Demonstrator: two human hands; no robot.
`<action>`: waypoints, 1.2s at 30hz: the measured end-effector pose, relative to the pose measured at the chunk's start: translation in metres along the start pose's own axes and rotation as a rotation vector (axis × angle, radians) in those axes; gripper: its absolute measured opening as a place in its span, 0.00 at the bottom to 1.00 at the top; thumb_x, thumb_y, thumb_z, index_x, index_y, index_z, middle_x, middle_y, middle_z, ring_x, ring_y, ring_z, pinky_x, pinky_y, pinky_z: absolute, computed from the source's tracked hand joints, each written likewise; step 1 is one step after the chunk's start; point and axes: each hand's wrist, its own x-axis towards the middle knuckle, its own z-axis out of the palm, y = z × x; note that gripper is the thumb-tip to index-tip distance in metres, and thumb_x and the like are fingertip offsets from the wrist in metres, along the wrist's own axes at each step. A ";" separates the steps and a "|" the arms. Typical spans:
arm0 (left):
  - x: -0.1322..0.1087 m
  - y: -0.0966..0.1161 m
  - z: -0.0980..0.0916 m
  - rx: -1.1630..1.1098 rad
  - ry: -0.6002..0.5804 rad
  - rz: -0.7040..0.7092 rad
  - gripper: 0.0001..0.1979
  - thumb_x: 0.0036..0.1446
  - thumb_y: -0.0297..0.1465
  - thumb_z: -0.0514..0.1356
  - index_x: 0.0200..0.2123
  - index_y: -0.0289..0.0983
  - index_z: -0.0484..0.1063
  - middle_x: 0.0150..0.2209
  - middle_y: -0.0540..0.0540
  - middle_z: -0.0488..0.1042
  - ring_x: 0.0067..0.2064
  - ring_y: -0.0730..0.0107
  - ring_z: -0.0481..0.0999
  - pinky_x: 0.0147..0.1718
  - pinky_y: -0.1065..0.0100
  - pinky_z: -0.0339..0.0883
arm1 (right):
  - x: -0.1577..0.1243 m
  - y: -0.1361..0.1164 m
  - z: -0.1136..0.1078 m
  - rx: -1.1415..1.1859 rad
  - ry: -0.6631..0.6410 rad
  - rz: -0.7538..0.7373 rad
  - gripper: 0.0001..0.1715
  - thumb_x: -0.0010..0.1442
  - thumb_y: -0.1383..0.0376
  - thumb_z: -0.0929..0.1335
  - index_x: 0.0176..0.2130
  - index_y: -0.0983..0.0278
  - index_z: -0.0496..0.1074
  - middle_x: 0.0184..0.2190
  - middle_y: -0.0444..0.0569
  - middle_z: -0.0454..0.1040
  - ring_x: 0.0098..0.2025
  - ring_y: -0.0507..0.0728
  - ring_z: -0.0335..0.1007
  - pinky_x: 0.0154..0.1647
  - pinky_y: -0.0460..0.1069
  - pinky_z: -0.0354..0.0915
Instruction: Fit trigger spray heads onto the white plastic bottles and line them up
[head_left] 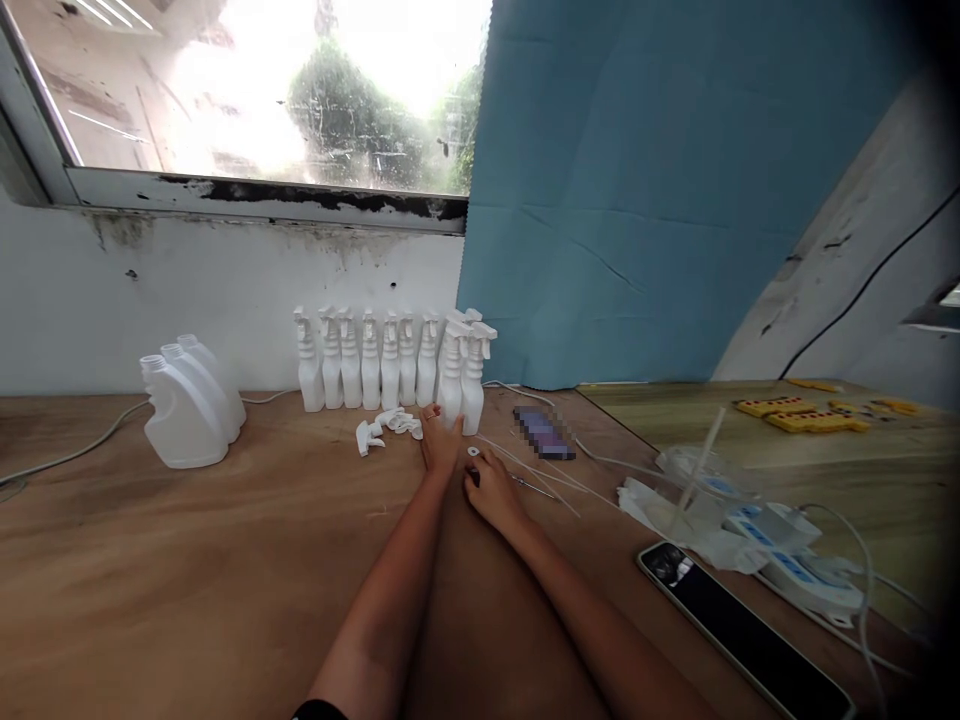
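My left hand is closed around the lower part of a white spray bottle, which stands upright. A second spray bottle stands against its right side. My right hand rests on the table with its fingers curled. At its fingertips is a small white ring, and something dark shows under the fingers; what they hold cannot be made out. A thin metal rod sticks out to the right from behind that hand. Loose white spray heads lie left of my left hand.
Several spray bottles line the wall. White jugs stand at left. Thin tubes and a phone lie right of my hands. Nearer are a second phone, a power strip and a plastic cup.
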 end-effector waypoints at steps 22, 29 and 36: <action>-0.037 -0.029 -0.141 0.406 -0.487 0.543 0.18 0.55 0.31 0.57 0.50 0.39 0.68 0.48 0.40 0.68 0.50 0.53 0.65 0.50 0.53 0.57 | 0.000 -0.009 -0.001 0.226 0.002 -0.122 0.10 0.53 0.75 0.62 0.31 0.64 0.71 0.34 0.49 0.71 0.38 0.56 0.66 0.42 0.49 0.60; -0.036 -0.031 -0.149 0.253 -0.577 0.536 0.21 0.58 0.32 0.56 0.55 0.40 0.65 0.51 0.40 0.67 0.53 0.58 0.66 0.51 0.57 0.61 | 0.001 -0.007 0.012 0.500 0.041 -0.129 0.04 0.56 0.66 0.65 0.33 0.64 0.70 0.26 0.45 0.70 0.30 0.55 0.66 0.33 0.49 0.63; -0.044 -0.035 -0.159 -0.047 -0.669 0.328 0.18 0.62 0.35 0.52 0.55 0.38 0.67 0.44 0.44 0.76 0.43 0.65 0.74 0.45 0.66 0.66 | -0.012 -0.036 -0.008 0.598 0.168 -0.413 0.11 0.63 0.64 0.62 0.40 0.61 0.74 0.37 0.49 0.75 0.40 0.56 0.71 0.43 0.50 0.66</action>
